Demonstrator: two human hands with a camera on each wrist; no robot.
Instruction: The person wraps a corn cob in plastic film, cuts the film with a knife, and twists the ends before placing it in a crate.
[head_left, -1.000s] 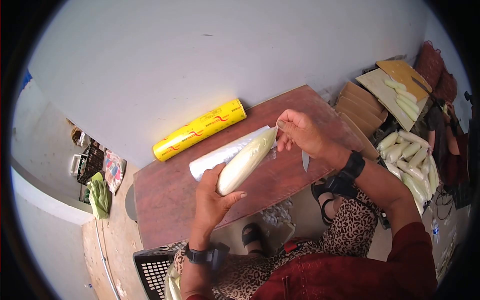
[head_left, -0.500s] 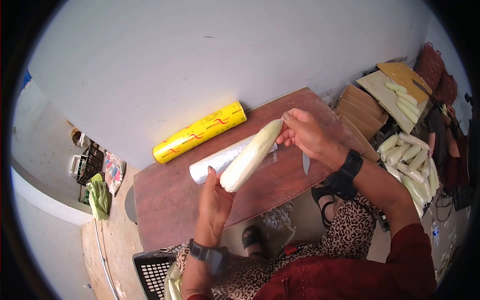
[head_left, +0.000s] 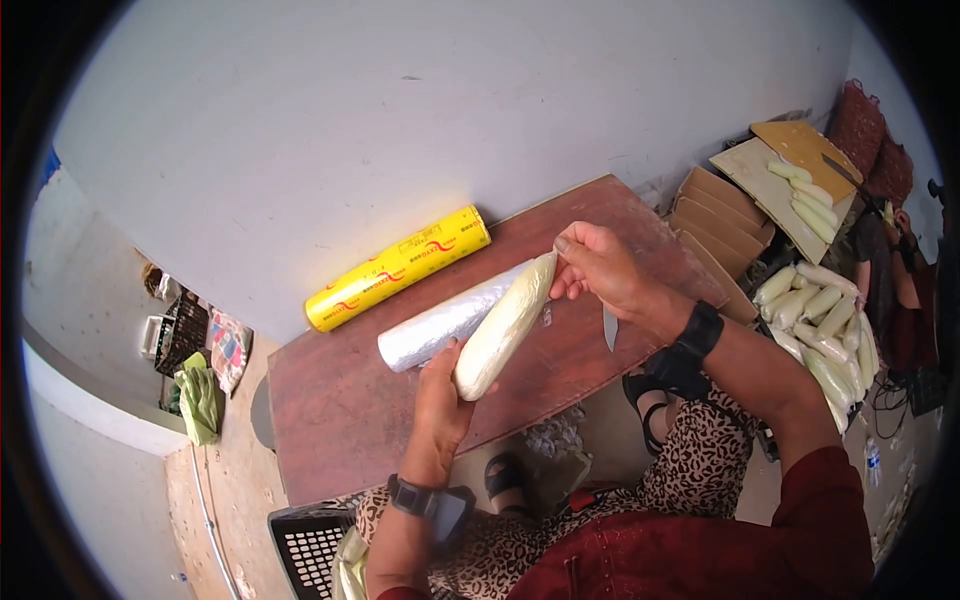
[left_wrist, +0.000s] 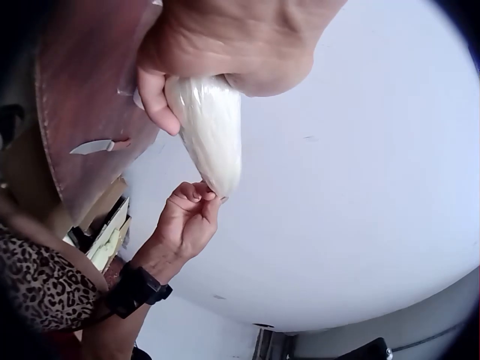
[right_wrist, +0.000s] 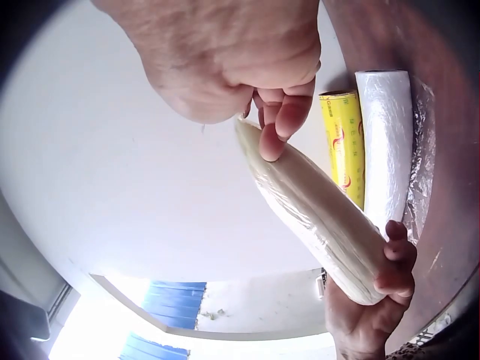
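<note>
Left hand [head_left: 438,402]: grasps the thick lower end of the vegetable, fingers and thumb curled about it.
Right hand [head_left: 603,262]: pinches the narrow upper tip between thumb and fingers, the other fingers bent.
Wrapped vegetable [head_left: 508,328]: pale, long and tapered, covered in shiny clear film; held slanting between both hands, above the table and in front of the film roll, thick end towards the person.
Film roll [head_left: 440,326]: whitish and glossy, lying on the table just behind the vegetable; the right wrist view shows loose film beside it.
Yellow roll [head_left: 397,268]: printed with red marks, lying near the wall [head_left: 330,150], farther back than the film roll.
Knife [head_left: 611,328]: on the table near the right forearm, its blade bare.
Table [head_left: 345,425]: reddish brown, worn on top.
Right of the table: folded cardboard [head_left: 722,222], boards [head_left: 735,163] with several pale vegetables [head_left: 815,212] on them, and a heap of pale vegetables [head_left: 822,325] closer to the person.
Left of the person: a black crate [head_left: 305,550] with slotted sides, something pale green partly visible in it.
Wrists: a black strap [head_left: 702,330] and device on each.
Clothing: dark red top [head_left: 690,550], leopard-print trousers [head_left: 700,450].
</note>
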